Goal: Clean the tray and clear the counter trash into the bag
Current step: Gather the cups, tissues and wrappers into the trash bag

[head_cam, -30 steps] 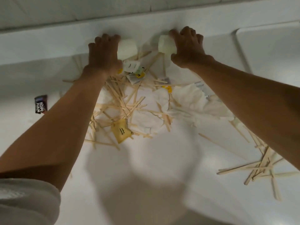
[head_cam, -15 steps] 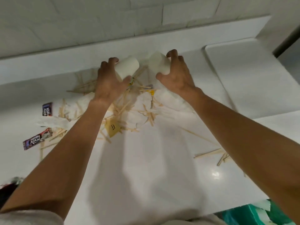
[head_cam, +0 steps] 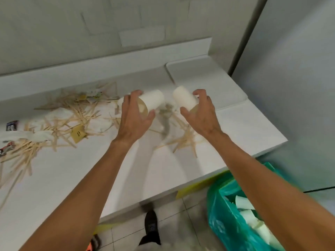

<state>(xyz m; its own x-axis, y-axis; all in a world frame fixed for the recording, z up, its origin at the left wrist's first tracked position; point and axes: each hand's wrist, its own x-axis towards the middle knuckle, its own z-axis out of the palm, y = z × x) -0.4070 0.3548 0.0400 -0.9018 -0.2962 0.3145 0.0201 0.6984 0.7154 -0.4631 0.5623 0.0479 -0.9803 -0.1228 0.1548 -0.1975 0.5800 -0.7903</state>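
My left hand [head_cam: 135, 117] grips a white paper cup [head_cam: 151, 101] tipped on its side, brown inside showing. My right hand [head_cam: 201, 113] holds a second white paper cup [head_cam: 184, 99], also tilted. Both cups hang above the white counter [head_cam: 112, 171]. Wooden stir sticks [head_cam: 59, 122], crumpled napkins [head_cam: 38, 134] and a yellow sachet [head_cam: 78, 135] litter the counter to the left; more sticks [head_cam: 183, 140] lie under my hands. A white tray [head_cam: 204, 80] rests at the back right. The green trash bag [head_cam: 233, 211] stands open at the lower right, holding paper waste.
Dark snack wrappers [head_cam: 11, 125] lie at the counter's left edge. A grey wall panel [head_cam: 290, 69] rises at the right. Below the counter edge are floor tiles and my dark shoe [head_cam: 151, 225].
Both hands lifted the two cups off the back of the counter and carried them rightward and nearer. The view swung right, bringing the tray, counter edge and green bag into sight.
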